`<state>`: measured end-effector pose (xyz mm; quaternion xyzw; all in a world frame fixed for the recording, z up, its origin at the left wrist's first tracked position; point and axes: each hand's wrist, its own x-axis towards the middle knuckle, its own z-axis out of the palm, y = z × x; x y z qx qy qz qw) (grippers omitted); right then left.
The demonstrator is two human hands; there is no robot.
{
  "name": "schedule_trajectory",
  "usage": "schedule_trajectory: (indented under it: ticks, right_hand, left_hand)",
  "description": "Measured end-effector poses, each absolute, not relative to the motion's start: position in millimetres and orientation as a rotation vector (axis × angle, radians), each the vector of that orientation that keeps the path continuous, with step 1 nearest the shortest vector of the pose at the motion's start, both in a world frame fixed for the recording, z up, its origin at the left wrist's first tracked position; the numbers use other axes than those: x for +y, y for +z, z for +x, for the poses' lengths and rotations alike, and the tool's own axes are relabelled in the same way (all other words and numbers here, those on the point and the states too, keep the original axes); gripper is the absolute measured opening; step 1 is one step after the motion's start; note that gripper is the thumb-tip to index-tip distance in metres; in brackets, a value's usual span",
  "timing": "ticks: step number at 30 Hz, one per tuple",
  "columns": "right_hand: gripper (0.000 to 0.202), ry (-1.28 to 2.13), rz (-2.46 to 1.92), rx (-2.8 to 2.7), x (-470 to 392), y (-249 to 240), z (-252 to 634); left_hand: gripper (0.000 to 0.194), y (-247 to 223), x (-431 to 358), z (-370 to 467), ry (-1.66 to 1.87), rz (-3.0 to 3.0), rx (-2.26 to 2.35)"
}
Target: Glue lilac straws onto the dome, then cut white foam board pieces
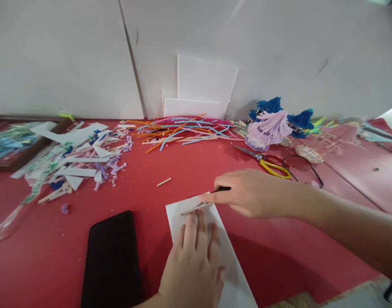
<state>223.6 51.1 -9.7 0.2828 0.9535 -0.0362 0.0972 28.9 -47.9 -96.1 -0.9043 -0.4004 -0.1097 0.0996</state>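
Observation:
A strip of white foam board [236, 267] lies at a slant on the red table in front of me. My left hand [194, 261] presses flat on it, fingers stretched forward and slightly apart. My right hand [252, 194] is closed around a craft knife [192, 208] with a dark handle and a thin blade. The blade lies low across the far end of the board, its tip pointing left, just beyond my left fingertips. Whether the tip cuts into the board I cannot tell.
A black phone [112, 261] lies left of the board. Yellow-handled scissors [274, 167] sit beyond my right wrist. Pipe cleaners [183, 130] spread along the wall, scraps [83, 160] pile at left, and small pipe-cleaner pavilions [271, 126] stand at right. A short stick [164, 182] lies ahead.

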Motion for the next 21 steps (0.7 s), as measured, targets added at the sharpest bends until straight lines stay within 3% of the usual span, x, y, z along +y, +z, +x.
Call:
schedule_trajectory:
  ticks: [21]
  right_hand:
    - [0.065, -0.087, 0.820, 2.812, 54.2, -10.8, 223.2]
  left_hand:
    - [0.059, -93.5, -47.7, 30.9, -0.282, -2.699, -1.199]
